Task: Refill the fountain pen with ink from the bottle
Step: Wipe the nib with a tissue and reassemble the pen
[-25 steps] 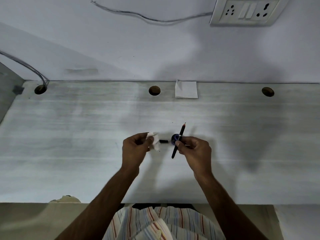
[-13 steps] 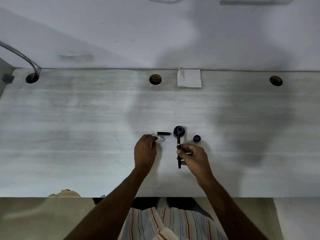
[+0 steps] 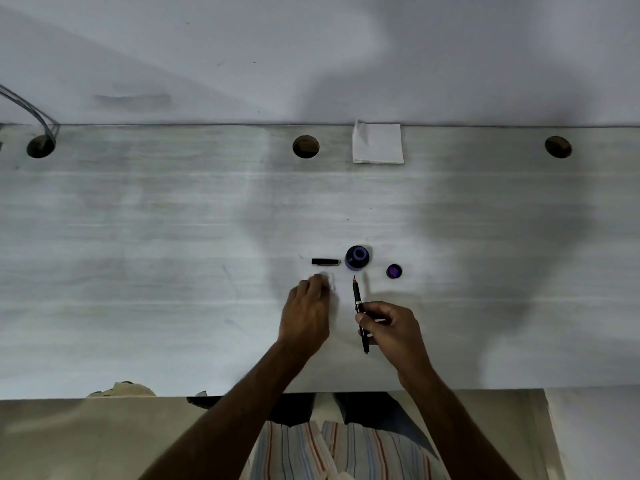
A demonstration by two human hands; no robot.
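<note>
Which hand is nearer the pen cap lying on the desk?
Left. The left hand sits just below the pen cap; the right hand is lower right, holding the pen.

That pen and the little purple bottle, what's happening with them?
A person is refilling a fountain pen. The right hand holds it, nib pointing at the open ink bottle but short of it. The left hand has a crumpled tissue at its fingers, blurred. The bottle's cap and a black pen part lie on the desk.
</note>
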